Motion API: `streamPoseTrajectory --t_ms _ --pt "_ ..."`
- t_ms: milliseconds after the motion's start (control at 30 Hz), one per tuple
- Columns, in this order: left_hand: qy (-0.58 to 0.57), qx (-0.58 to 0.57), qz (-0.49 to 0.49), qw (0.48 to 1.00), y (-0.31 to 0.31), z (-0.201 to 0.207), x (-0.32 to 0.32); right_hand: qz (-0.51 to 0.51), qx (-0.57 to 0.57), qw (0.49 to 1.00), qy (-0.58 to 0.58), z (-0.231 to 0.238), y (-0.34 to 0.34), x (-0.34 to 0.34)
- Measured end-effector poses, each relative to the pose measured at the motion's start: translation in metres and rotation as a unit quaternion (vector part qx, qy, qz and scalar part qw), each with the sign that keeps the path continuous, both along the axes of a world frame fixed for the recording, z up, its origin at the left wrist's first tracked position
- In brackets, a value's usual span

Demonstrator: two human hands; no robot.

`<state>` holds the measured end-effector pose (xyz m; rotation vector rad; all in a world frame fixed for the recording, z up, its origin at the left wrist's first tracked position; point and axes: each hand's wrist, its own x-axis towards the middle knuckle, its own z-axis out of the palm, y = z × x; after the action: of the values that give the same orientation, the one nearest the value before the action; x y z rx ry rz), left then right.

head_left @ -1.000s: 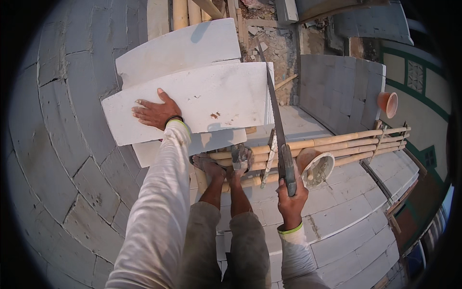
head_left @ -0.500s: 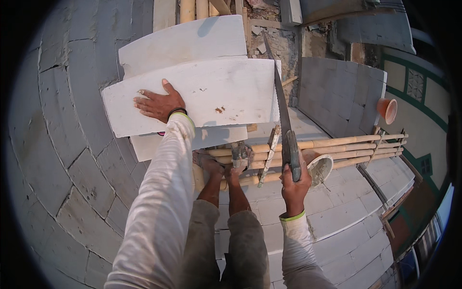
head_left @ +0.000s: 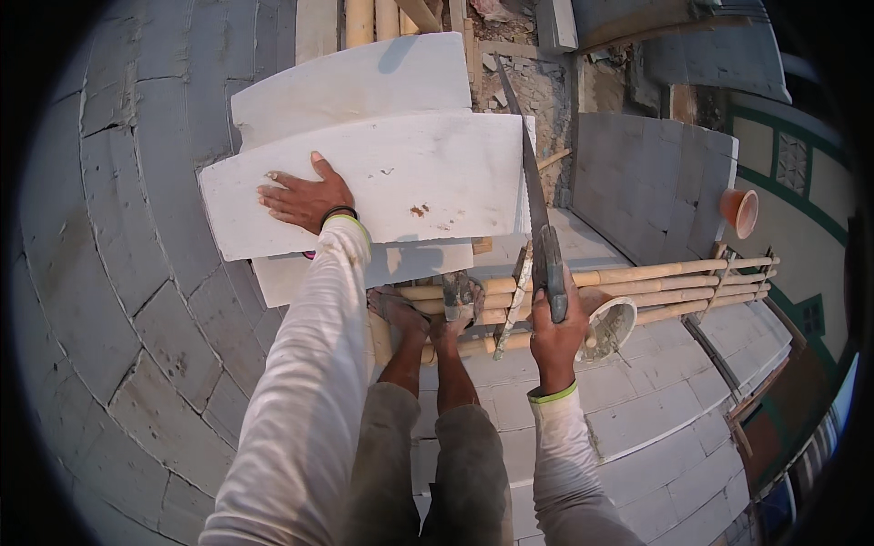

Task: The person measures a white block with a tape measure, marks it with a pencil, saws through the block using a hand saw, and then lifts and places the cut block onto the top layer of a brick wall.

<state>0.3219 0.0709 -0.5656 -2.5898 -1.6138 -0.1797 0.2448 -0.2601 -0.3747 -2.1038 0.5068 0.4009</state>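
Observation:
My left hand [head_left: 311, 194] lies flat with its fingers spread on a white lightweight concrete block [head_left: 446, 173]. In my right hand [head_left: 557, 332] is a handsaw [head_left: 535, 196], gripped by its dark handle. The blade runs away from me along the block's right end, where a thin strip of white block shows just beyond a cut line. Under the top block lie other white blocks [head_left: 355, 86], one jutting out at the far side and one on my side.
I stand on bamboo poles [head_left: 665, 284] lashed together. A mortar-smeared bucket [head_left: 608, 329] is beside my right hand. An orange pot [head_left: 738, 213] sits at the right wall [head_left: 651, 182]. A grey block wall [head_left: 118, 273] rises at left; rubble [head_left: 528, 86] lies beyond the saw.
My right hand and the saw have moved slightly away from me, along the cut. The left hand keeps its place on the block, and the whole view has shifted a little.

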Motion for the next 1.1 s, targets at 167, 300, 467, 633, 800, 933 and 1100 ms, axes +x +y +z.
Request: streamPoseTrajectory --t_ms 167,300,467,633,800,933,1100 --pt "-0.014 -0.016 0.008 1.000 -0.003 -0.009 -0.018 0.023 -0.042 0.998 -0.036 -0.020 0.015 0.041" --pt "-0.021 0.001 0.000 1.000 0.015 -0.003 -0.014 0.007 0.025 0.999 0.027 0.058 -0.016 -0.063" --pt "-0.019 0.020 -0.013 1.000 0.009 -0.001 -0.005 0.025 -0.017 1.000 -0.008 0.011 0.009 0.013" --pt "-0.015 -0.013 -0.007 1.000 -0.015 -0.007 -0.009 0.053 -0.075 0.995 0.026 -0.006 0.025 0.114" --pt "0.020 -0.007 0.010 1.000 0.005 0.005 -0.005 0.023 -0.011 0.997 0.075 0.115 -0.006 -0.004" --pt "0.023 0.019 -0.002 1.000 0.016 0.005 -0.008 0.031 -0.027 0.996 0.085 0.086 0.023 0.066" --pt "0.019 -0.016 0.003 1.000 -0.012 -0.001 -0.004 0.038 -0.049 0.983 0.175 0.013 0.037 0.199"
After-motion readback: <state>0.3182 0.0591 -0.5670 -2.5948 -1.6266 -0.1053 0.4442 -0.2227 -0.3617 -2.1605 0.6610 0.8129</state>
